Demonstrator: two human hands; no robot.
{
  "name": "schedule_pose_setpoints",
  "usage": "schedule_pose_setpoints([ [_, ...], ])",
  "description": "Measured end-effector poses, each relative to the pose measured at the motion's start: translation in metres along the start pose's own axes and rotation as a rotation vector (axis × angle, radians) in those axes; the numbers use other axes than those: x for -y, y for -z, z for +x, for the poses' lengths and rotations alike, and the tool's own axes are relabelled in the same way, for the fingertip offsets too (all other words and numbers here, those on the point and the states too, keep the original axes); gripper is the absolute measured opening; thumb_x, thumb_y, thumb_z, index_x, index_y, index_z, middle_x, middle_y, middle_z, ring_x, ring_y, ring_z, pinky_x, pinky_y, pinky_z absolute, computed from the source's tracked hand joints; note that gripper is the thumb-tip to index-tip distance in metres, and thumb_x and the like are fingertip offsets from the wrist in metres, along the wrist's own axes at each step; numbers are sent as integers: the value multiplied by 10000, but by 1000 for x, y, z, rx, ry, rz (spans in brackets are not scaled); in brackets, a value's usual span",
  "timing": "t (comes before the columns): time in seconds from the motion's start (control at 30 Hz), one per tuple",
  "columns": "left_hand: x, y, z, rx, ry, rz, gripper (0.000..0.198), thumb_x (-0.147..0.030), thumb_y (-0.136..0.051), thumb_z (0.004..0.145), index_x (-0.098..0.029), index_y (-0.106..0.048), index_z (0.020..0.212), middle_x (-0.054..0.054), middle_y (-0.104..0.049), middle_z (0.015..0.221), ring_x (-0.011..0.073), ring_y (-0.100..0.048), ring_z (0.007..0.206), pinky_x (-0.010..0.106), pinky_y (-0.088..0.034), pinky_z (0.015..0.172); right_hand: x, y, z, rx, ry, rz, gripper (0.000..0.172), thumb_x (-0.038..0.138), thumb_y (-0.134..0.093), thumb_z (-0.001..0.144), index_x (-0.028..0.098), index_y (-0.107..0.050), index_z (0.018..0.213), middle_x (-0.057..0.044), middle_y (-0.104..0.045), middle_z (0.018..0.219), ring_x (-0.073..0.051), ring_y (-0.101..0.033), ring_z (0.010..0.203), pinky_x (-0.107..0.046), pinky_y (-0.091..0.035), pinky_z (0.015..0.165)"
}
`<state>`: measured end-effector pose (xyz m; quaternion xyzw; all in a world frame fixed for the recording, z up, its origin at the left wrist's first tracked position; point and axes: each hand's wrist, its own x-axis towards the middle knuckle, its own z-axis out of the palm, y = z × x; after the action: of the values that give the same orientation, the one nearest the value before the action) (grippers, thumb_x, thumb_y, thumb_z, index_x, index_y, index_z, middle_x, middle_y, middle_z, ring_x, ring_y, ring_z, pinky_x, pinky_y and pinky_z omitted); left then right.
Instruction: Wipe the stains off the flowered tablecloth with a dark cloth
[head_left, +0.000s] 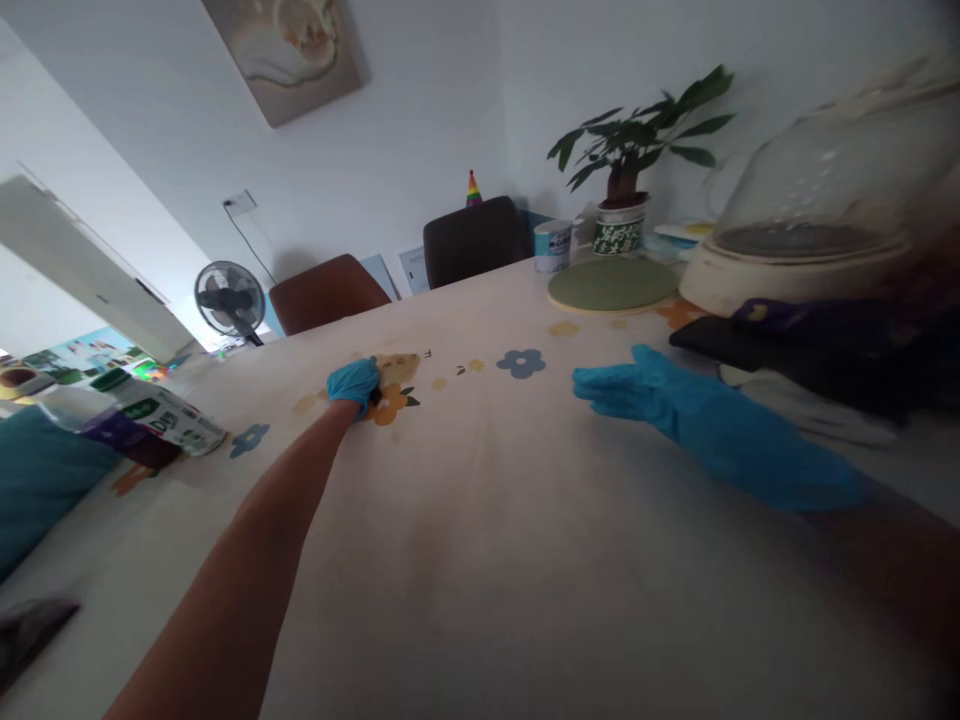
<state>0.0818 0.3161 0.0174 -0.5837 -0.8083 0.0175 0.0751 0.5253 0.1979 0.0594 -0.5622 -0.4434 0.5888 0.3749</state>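
My left hand (354,385), in a blue glove, reaches far out onto the flower-printed tablecloth (480,500). Its fingers are curled closed against the cloth beside an orange printed flower. A small dark bit shows at the edge of the fist, but what it belongs to is hidden. On the right, my right hand (667,405) is also gloved in blue and held flat, with straight fingers pointing left. Nothing is in it, and whether it touches the cloth I cannot tell. Just past it lie a dark flat item (720,345) and a whitish cloth (817,405).
A lidded appliance with a clear dome (802,190), a round green mat (615,284), a can (553,246) and a potted plant (621,225) stand at the back right. Bottles (169,412) stand at the left edge. Chairs (330,292) and a fan (230,300) are beyond the table.
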Motion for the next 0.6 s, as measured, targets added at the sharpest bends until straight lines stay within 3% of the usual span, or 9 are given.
schedule_pose_setpoints([
  [0.23,-1,10,-69,15,-86,58,401,-319,-418,1117,-184,-753,1291,168,-789,1207,297,-743,1158,336,-541,939,-8,-2,6,105,113,-2,496,572,-435,1149,263,-801,1278,-87,-758,1498,-286,-671,1460,-483,-377,1364],
  [0.33,-10,9,-105,15,-125,53,405,-344,-391,1141,-190,-757,1218,157,-782,1154,289,-741,1126,334,-533,918,-10,-3,9,123,153,29,459,517,-465,1144,229,-774,1324,-111,-751,1506,-282,-656,1479,-472,-383,1363],
  [0.47,-19,9,-140,3,-162,26,430,-363,-349,1157,-179,-738,1172,166,-759,1188,296,-728,1142,365,-538,951,-7,-3,7,121,146,70,456,486,-473,1149,197,-725,1395,-134,-719,1550,-265,-626,1511,-424,-394,1357],
  [0.6,-1,13,-165,22,-281,-75,432,-383,-347,1154,-205,-739,1117,129,-751,1197,265,-700,1155,386,-528,1079,-3,-2,2,98,123,49,521,561,-450,1152,201,-713,1422,-133,-675,1606,-279,-595,1541,-422,-392,1354],
])
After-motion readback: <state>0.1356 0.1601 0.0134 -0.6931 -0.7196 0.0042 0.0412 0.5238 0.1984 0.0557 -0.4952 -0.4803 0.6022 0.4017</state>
